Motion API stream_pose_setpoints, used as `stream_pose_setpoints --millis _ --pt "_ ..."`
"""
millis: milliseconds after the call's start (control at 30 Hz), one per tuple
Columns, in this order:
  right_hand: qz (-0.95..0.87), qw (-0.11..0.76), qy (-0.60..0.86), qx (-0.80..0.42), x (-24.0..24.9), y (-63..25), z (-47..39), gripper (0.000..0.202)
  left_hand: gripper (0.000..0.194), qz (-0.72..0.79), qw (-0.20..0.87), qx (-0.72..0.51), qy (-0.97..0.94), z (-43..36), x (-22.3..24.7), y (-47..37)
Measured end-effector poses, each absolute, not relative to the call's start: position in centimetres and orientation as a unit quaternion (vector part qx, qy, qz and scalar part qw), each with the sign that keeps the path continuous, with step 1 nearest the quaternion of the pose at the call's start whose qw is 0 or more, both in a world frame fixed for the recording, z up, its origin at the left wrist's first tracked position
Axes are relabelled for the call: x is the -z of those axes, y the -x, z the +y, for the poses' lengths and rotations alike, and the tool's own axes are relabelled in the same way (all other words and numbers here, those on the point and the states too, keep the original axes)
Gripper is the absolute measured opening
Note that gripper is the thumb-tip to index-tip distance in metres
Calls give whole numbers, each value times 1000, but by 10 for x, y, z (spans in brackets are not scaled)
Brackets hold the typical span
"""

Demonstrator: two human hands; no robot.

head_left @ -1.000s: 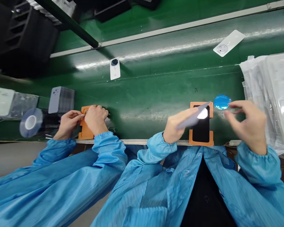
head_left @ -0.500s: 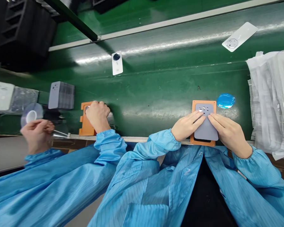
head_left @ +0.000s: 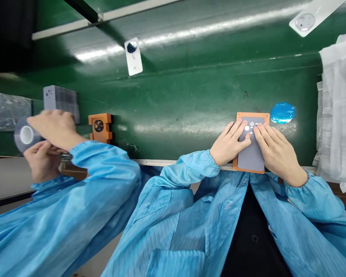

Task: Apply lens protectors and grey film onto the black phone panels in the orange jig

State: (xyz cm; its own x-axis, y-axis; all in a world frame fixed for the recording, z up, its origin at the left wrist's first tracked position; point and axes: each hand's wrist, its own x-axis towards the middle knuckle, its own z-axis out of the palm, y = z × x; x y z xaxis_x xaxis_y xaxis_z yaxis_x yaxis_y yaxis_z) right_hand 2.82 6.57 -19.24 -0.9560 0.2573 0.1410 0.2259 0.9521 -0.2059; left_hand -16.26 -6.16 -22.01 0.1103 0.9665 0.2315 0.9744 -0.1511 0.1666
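While a grey panel is lying face-up within the orange frame at the table's near edge, a worker is spreading both bare hands across it. Half a second earlier the panel was sitting askew, with a black strip showing along its lower end; now it is lining up with the orange frame, and no black is showing. That change suggests the piece is no longer being positioned but is being smoothed or pressed down.

Neither hand is clasping anything. Coming in over the orange frame's left side, the left hand is staying open, its fingers slightly parted and reaching the panel's upper left, its thumb lying across the grey face. Over the orange frame's right side, the right hand is also lying open, its fingers stretching side by side onto the panel's upper right. How hard either is pushing, one cannot tell.

Just beyond the orange frame's upper right corner, a shiny blue disc is resting on the green table; farther right, white wrapping sheets are standing in a bundle. Well to the orange frame's left, a co-worker's hands are meeting beside a tape roll, both now away from a second orange holder, which is lying between them and the worker.
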Motion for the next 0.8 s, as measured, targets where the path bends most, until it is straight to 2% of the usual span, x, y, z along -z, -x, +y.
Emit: stream_pose_setpoints --millis 367,500,600,700,800 --pt "-978 78 129 -145 193 -47 49 74 48 -648 -90 168 737 -85 210 155" --pt "-965 156 118 -177 196 -57 49 61 53 -632 -141 251 719 -82 216 169" --pt "-904 269 142 -302 186 -60 52 44 62 -642 -152 402 635 -72 213 166" --pt "-736 402 227 -494 179 -59 58 32 71 -621 -188 576 498 -57 197 147" --pt "-595 433 258 -627 190 -58 68 32 43 -561 -247 663 430 -44 176 123"
